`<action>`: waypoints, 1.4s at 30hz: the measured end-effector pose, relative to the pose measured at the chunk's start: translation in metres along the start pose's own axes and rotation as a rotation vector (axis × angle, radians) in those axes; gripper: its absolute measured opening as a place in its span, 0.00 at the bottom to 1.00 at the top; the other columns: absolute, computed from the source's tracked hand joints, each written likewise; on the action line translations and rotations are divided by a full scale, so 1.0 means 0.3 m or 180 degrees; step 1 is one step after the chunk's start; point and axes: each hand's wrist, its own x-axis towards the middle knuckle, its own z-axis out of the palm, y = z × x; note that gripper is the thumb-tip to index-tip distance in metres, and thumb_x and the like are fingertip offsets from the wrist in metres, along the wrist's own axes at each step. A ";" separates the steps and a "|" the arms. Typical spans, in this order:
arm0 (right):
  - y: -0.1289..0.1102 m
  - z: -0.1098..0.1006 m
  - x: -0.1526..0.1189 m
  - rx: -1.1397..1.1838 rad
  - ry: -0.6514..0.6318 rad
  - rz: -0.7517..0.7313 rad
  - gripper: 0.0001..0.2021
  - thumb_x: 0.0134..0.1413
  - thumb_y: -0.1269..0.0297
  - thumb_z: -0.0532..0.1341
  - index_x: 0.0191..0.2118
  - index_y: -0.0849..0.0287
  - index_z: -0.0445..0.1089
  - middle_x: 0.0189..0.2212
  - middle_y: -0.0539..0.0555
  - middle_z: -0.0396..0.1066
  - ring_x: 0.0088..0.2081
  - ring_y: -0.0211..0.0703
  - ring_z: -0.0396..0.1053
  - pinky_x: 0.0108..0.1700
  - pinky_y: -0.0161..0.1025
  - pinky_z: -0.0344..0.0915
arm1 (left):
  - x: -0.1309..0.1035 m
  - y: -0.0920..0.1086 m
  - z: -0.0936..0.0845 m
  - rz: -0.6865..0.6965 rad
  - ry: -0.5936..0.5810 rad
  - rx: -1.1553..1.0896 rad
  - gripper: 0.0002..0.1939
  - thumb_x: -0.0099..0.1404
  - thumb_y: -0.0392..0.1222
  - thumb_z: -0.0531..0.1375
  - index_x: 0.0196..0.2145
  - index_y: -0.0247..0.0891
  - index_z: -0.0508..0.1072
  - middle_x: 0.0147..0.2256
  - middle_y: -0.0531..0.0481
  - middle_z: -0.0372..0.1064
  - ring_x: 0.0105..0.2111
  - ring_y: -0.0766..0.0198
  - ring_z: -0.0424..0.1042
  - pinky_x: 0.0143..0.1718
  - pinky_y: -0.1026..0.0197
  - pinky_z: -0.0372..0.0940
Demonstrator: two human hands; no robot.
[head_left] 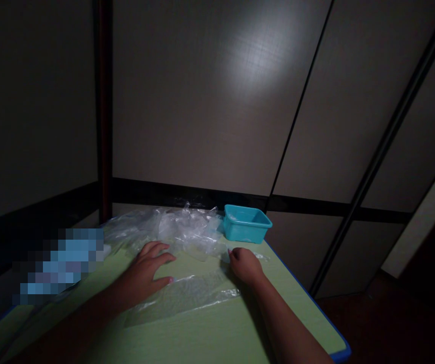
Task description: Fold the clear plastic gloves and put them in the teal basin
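Observation:
A clear plastic bag (190,293) lies stretched flat across the green table, between my two hands. My right hand (245,265) is closed at the bag's right end, its fingers curled around the thin film. Over the bag's left part, my left hand (152,268) has its fingers and thumb spread, with nothing between them. Behind both hands is a loose, crumpled heap of clear plastic bags (187,225).
A turquoise plastic basket (245,230) stands at the table's far right corner. A blurred-out blue item (65,260) lies at the left edge. The green table (209,333) has a blue rim, and wardrobe panels (202,126) rise behind it.

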 end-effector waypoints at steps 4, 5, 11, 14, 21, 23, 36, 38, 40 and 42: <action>-0.009 -0.007 -0.012 0.0065 -0.0086 -0.0122 0.16 0.56 0.57 0.50 0.31 0.58 0.72 0.31 0.58 0.73 0.31 0.43 0.68 0.27 0.35 0.50 | 0.000 0.002 -0.004 0.0020 -0.0020 -0.0028 0.17 0.53 0.47 0.61 0.42 0.45 0.71 0.50 0.47 0.61 0.53 0.49 0.52 0.53 0.48 0.52; -0.011 -0.008 -0.015 0.0092 -0.0112 -0.0159 0.14 0.55 0.57 0.51 0.32 0.58 0.71 0.31 0.57 0.73 0.31 0.42 0.68 0.27 0.35 0.49 | 0.000 0.001 -0.004 0.0023 -0.0017 -0.0032 0.17 0.53 0.47 0.61 0.42 0.45 0.71 0.50 0.47 0.61 0.53 0.49 0.51 0.53 0.47 0.52; -0.006 -0.007 -0.021 0.0321 -0.0193 -0.0247 0.18 0.44 0.45 0.60 0.32 0.57 0.69 0.29 0.52 0.72 0.31 0.40 0.66 0.26 0.33 0.48 | -0.002 -0.006 -0.002 0.0042 -0.0049 -0.0037 0.18 0.54 0.47 0.61 0.43 0.44 0.71 0.50 0.46 0.60 0.53 0.49 0.52 0.52 0.48 0.52; 0.001 0.003 -0.020 0.0412 -0.0256 -0.0280 0.21 0.38 0.43 0.63 0.31 0.57 0.69 0.29 0.51 0.71 0.30 0.40 0.65 0.26 0.32 0.48 | -0.004 -0.006 0.001 0.0037 -0.0077 -0.0037 0.18 0.54 0.46 0.61 0.43 0.44 0.70 0.50 0.47 0.59 0.53 0.49 0.51 0.53 0.48 0.52; 0.000 0.019 -0.012 0.0472 -0.0268 -0.0432 0.12 0.48 0.53 0.60 0.31 0.58 0.69 0.29 0.52 0.71 0.29 0.38 0.65 0.27 0.32 0.48 | 0.016 0.018 -0.026 -0.0003 0.0329 -0.0031 0.08 0.54 0.42 0.60 0.32 0.40 0.67 0.47 0.46 0.60 0.51 0.51 0.54 0.49 0.50 0.55; -0.003 0.015 -0.008 0.0478 -0.0104 -0.0365 0.11 0.55 0.56 0.54 0.33 0.58 0.67 0.29 0.53 0.71 0.30 0.38 0.65 0.28 0.32 0.48 | 0.026 0.025 -0.042 -0.0050 0.0526 -0.0026 0.07 0.55 0.40 0.58 0.26 0.39 0.61 0.43 0.46 0.62 0.48 0.53 0.56 0.47 0.52 0.57; -0.010 -0.005 -0.007 0.0528 0.0414 -0.0364 0.13 0.57 0.56 0.51 0.31 0.57 0.67 0.26 0.51 0.70 0.26 0.37 0.64 0.26 0.32 0.46 | 0.036 0.058 -0.081 0.0036 0.0875 -0.0135 0.09 0.55 0.28 0.46 0.22 0.39 0.59 0.39 0.47 0.64 0.42 0.56 0.59 0.42 0.55 0.58; -0.013 -0.010 -0.010 0.0616 0.0450 -0.0446 0.14 0.58 0.56 0.49 0.30 0.57 0.67 0.26 0.51 0.70 0.26 0.37 0.63 0.26 0.32 0.47 | 0.034 0.060 -0.078 0.0035 0.0882 -0.0152 0.10 0.55 0.27 0.46 0.21 0.39 0.59 0.40 0.47 0.64 0.42 0.56 0.59 0.42 0.55 0.58; -0.016 -0.013 -0.011 0.0675 0.0468 -0.0440 0.13 0.58 0.56 0.49 0.32 0.56 0.66 0.24 0.50 0.69 0.26 0.37 0.63 0.25 0.31 0.47 | 0.033 0.061 -0.073 0.0002 0.0918 -0.0110 0.09 0.56 0.29 0.48 0.22 0.38 0.61 0.44 0.46 0.62 0.45 0.55 0.58 0.45 0.54 0.57; -0.018 -0.014 -0.012 0.0724 0.0467 -0.0416 0.12 0.57 0.57 0.49 0.37 0.56 0.66 0.21 0.49 0.67 0.24 0.37 0.63 0.24 0.31 0.47 | 0.033 0.062 -0.069 -0.0110 0.1038 -0.0074 0.05 0.57 0.33 0.52 0.29 0.39 0.67 0.47 0.46 0.59 0.48 0.53 0.57 0.48 0.52 0.55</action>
